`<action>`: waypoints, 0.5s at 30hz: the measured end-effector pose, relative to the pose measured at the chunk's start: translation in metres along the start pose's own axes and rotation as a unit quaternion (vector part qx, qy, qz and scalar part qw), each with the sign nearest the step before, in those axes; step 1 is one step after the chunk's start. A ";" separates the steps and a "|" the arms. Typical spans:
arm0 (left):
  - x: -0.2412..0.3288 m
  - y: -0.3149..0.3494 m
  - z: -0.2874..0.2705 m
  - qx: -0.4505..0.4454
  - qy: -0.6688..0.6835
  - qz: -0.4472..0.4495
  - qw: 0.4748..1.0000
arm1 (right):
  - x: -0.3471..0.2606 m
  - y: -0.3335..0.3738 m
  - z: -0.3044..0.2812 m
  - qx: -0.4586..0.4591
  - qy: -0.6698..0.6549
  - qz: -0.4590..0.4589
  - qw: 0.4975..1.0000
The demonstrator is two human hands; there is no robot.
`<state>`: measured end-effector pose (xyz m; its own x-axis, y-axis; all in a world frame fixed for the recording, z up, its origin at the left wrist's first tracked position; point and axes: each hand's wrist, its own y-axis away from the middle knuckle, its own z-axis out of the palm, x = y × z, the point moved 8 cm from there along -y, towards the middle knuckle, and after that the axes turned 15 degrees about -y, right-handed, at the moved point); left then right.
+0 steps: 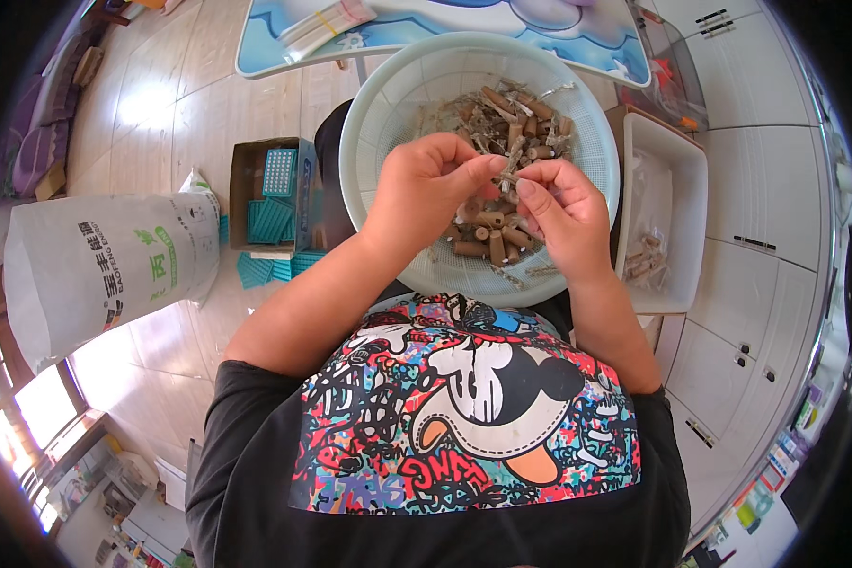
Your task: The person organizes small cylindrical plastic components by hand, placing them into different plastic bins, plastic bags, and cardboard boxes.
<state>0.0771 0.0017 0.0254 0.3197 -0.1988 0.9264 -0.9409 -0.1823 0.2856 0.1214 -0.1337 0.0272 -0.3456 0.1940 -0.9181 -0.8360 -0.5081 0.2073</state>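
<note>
Hands (421, 194) (573, 218), grip narrow on fibrous strip (507, 178), white sack (47, 275), black and green lettering (157, 254)

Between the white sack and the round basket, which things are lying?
In the head view, an open box of teal pieces, with more teal pieces outside it, and something dark beside the basket.

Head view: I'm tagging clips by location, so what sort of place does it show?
Probably a room in a home: flat white cupboard doors with small dark handles line the right side, a blue-and-white patterned tabletop stands at the top, and glossy pale floor tiles spread to the left.
</note>
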 end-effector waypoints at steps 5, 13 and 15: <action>0.002 0.002 0.009 -0.051 0.082 0.020 0.995 | 0.008 0.002 -0.002 0.015 -0.050 0.076 0.996; -0.030 0.006 0.038 -0.177 0.213 -0.023 0.961 | 0.014 -0.011 -0.005 -0.044 -0.369 0.118 0.921; -0.028 0.005 0.032 -0.167 0.254 -0.056 0.951 | 0.008 -0.008 -0.011 -0.053 -0.315 0.094 0.943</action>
<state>0.0672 -0.0241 -0.0074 0.4038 0.3105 0.8605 -0.9146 0.1588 0.3719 0.1301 -0.1373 0.0143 -0.6966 0.5349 -0.4782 -0.6985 -0.6579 0.2816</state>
